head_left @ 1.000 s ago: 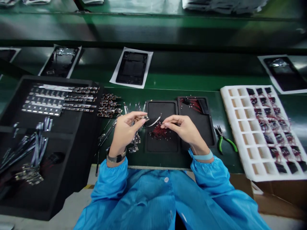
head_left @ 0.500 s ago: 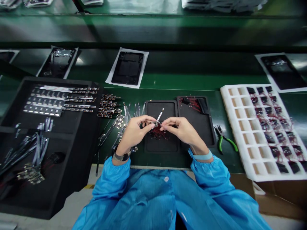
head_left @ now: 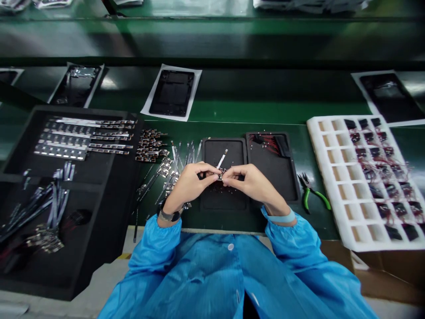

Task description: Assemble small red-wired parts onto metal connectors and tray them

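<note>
My left hand (head_left: 191, 182) pinches a small circuit board (head_left: 219, 176) between thumb and fingers; a white flex ribbon (head_left: 222, 158) sticks up from it. Fingertips of my right hand (head_left: 249, 178) are closed at the board's right end. Whatever they pinch is too small and hidden to name. Both hands hover over a shallow black tray (head_left: 224, 204), in which small red-wired parts (head_left: 229, 188) lie partly covered by my fingers. Left of my left hand lie loose boards with flex ribbons (head_left: 162, 170).
A second black tray (head_left: 275, 175) holds red wires and a black block. Green-handled pliers (head_left: 312, 194) lie beside a white foam tray (head_left: 353, 210) with wired black parts. A large black bin (head_left: 102, 186) with ribbon strips stands left. Tablet-like panels (head_left: 173, 93) lie at the back.
My right fingertips have moved left and now meet the circuit board in my left hand. The gap between the hands has closed. The view has shifted slightly.
</note>
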{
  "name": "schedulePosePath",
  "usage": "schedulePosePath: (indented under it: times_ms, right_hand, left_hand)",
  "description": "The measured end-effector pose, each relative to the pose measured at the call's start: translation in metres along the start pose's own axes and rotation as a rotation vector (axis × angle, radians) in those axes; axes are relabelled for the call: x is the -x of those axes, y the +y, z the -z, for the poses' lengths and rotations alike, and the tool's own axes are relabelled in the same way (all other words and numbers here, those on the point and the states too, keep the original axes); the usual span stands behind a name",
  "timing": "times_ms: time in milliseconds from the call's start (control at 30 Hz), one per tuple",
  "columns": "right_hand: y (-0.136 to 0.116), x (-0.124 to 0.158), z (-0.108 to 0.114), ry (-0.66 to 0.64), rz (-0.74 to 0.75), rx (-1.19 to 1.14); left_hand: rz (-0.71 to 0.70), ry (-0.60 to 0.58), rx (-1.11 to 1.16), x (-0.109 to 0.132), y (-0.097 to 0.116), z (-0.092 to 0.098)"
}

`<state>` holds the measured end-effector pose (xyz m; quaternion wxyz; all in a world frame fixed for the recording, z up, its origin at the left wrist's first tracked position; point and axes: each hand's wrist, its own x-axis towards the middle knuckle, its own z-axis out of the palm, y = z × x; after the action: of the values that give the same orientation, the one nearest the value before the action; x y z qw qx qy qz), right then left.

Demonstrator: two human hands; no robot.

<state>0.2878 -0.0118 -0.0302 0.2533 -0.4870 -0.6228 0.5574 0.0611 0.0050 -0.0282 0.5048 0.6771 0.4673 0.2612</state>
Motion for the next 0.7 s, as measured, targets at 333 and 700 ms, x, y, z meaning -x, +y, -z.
schedulePosePath:
  times_ms: [333, 700]
  right_hand:
    - [0.006, -0.001, -0.002, -0.067, -0.041, -0.017]
    - [0.013, 0.003, -0.006, -0.05, -0.075, 0.006]
  left_hand:
    - [-0.032, -0.089, -0.043, 0.002, 0.001, -0.001]
    - [-0.015, -0.025, -0.172, 0.006, 0.007, -0.011]
